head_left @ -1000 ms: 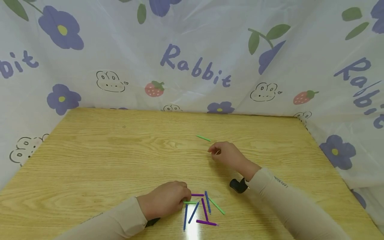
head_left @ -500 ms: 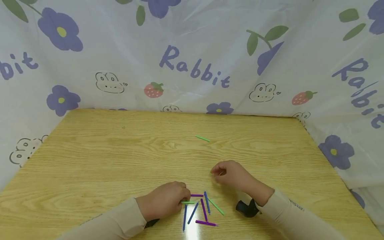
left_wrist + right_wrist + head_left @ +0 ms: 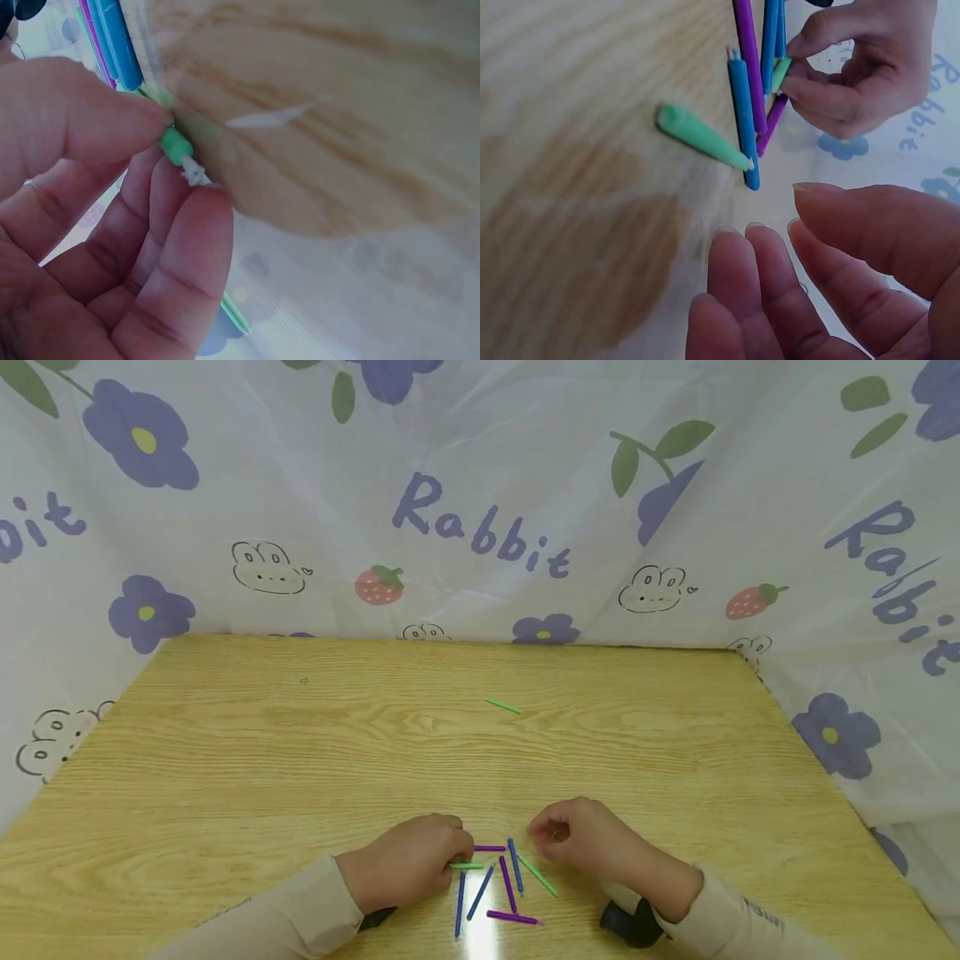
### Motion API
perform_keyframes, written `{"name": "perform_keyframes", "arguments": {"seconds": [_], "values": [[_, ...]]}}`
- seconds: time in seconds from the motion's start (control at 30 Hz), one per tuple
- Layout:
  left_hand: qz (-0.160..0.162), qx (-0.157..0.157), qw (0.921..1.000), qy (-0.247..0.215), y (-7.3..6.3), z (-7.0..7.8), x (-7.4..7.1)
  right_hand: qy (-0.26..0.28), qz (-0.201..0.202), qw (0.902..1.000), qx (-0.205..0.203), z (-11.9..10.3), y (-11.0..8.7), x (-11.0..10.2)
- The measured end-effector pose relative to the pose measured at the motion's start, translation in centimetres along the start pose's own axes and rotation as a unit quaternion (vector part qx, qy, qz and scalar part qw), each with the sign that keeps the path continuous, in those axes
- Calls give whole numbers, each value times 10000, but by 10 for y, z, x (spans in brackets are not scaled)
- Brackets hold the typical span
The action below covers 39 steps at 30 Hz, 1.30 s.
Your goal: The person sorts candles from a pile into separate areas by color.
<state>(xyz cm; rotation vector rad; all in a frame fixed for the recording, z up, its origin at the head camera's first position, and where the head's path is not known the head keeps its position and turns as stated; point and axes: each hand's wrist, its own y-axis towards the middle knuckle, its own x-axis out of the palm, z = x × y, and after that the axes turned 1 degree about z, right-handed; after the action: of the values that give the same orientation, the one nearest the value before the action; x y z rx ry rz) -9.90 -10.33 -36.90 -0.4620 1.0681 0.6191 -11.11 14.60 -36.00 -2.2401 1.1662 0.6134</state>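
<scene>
Thumb and fingers of my left hand pinch a short green candle, its white wick showing in the left wrist view. Beside that hand, thin candles lie scattered on the table: blue ones such as the left blue candle, purple ones such as the front purple candle. A second green candle has its wick end against the right blue candle. My right hand is just behind and right of this group, fingers loosely bent, holding nothing. Part of the pinched candle is hidden by the left fingers.
Farther back on the wooden table lies one more green candle by itself. A patterned white cloth hangs behind the table and along its sides. Black wrist gear sits under the right wrist.
From near the far green candle, my right hand has come back toward the near group. The left hand stays almost in place with its candle, and the loose candles lie as before.
</scene>
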Motion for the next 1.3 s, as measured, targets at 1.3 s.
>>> {"name": "perform_keyframes", "arguments": {"seconds": [1.3], "values": [[172,-135,9988,-441,-1,-5,-1,-209,-59,9997,-91,4,-14,16]]}}
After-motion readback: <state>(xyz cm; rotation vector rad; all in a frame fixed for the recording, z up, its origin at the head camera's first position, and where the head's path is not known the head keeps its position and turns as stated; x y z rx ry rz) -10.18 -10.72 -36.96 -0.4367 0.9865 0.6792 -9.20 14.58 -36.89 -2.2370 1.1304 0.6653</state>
